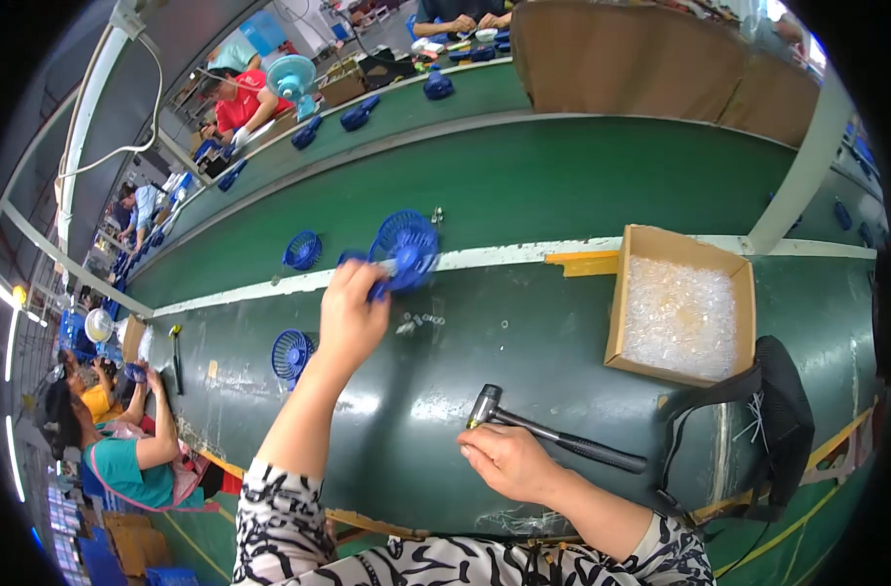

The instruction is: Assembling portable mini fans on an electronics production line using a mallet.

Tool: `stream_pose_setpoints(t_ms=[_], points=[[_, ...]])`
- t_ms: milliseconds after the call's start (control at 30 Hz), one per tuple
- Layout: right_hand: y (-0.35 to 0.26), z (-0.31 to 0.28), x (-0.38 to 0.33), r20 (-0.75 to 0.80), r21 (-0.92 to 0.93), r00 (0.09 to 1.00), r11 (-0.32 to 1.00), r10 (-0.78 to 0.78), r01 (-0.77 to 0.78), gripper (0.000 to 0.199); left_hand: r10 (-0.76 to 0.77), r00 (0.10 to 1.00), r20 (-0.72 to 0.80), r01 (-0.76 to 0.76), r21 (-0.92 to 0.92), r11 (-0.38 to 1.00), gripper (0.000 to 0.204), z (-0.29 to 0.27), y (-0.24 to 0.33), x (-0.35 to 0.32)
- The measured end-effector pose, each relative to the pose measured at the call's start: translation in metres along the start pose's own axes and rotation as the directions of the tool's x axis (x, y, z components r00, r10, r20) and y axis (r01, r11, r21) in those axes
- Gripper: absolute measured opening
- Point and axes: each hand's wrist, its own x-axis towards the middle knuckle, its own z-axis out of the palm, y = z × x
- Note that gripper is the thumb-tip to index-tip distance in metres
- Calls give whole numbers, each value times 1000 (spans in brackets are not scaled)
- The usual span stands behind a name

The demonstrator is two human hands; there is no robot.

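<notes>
Lying well to the left of the left grip (353,314), a slim hammer with a yellow-green head (177,359) is seen on the surface (562,342). Nearer, just left of the left forearm and partly hidden by it, a blue slatted cage (290,355) is set down. Beyond the left grip and slightly to its left, a second blue cage (303,251) is placed on the green belt (582,186). The left grip itself is clenched on a blue fan piece (406,251), held just ahead of the fingers and somewhat blurred, near the pale strip edging the belt. Handling of this piece is judged to be the step in hand; for the next move, a steady hold and a clear spot would be called for. Right of the left grip, tiny clear bits (421,319) are scattered. By the right grip (512,463), fingertips are drawn together close to the head of a black hammer (572,444); whether anything is pinched there cannot be told. Farther right, beyond the right grip, small clear pieces (680,317) are contained in a cardboard box (687,248), with a black bag (789,430) laid beside it.
</notes>
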Motion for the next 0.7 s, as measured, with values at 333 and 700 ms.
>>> stream_pose_setpoints(t_ms=[333,700], points=[[-8,-1,5,-3,-59,1000,998,17,-18,16,-161,982,-96,174,137,975,28,-55,18,-93],[-2,6,-8,-2,222,952,929,305,-297,18,-67,987,144,100,-240,966,30,-64,101,-191]])
